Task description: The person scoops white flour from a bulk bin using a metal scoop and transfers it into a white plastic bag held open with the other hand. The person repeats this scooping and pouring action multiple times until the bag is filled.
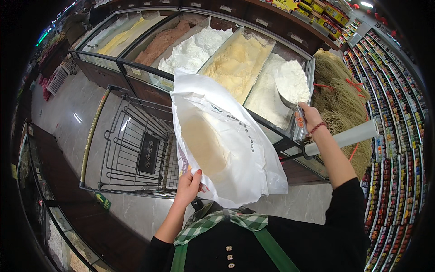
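Observation:
My left hand (pixel 190 185) grips the near rim of a large white woven sack (pixel 244 166), thumb over the edge. The sack's mouth gapes, showing pale powder (pixel 204 142) inside. My right hand (pixel 306 117) is closed around the handle of a metal scoop (pixel 287 98). A tall heap of white flour (pixel 294 80) fills the scoop. It is held over the rightmost bin, where more white flour (pixel 265 88) lies. Beside that bin is one of yellowish flour (pixel 238 57), its near end hidden partly by the sack.
A wire shopping cart (pixel 132 149) stands left of the sack. Farther left along the counter are bins of white (pixel 197 47) and reddish-brown powder (pixel 163 44). A plastic bag roll (pixel 343 137) juts out under my right forearm, near bundled dried noodles (pixel 340 88). Stocked shelves (pixel 390 136) line the right.

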The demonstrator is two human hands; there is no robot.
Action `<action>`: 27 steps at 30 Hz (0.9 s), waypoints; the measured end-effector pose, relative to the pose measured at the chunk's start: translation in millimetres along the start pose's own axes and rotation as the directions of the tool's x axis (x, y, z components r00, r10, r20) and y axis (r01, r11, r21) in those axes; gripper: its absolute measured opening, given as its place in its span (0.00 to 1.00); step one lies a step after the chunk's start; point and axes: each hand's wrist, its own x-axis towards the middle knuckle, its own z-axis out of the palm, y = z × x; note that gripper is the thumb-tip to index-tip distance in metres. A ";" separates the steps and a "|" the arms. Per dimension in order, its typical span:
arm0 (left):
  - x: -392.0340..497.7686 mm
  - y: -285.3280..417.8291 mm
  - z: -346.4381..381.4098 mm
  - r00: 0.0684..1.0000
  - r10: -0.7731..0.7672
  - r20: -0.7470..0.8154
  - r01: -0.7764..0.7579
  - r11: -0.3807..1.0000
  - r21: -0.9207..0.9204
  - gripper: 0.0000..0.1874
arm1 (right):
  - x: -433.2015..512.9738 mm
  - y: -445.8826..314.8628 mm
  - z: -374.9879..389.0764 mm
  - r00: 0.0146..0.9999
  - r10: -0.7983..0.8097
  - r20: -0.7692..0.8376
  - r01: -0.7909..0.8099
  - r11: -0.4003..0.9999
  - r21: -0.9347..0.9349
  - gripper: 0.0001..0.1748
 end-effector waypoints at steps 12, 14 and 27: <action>-3.5 6.6 20.3 0.977 -0.014 -0.212 0.031 0.997 0.074 0.15 | 173.1 85.7 -37.6 0.890 -0.157 -0.429 -0.210 0.695 -0.688 0.13; -6.0 6.5 26.8 0.967 -0.034 -0.254 0.047 0.998 0.046 0.15 | 178.6 81.3 -34.2 0.906 -0.251 -0.342 -0.197 0.466 -0.863 0.13; -0.4 9.3 29.0 0.953 0.027 -0.301 0.003 0.995 0.098 0.15 | 171.8 22.3 -43.2 0.585 -0.800 -0.135 0.322 0.381 -0.866 0.19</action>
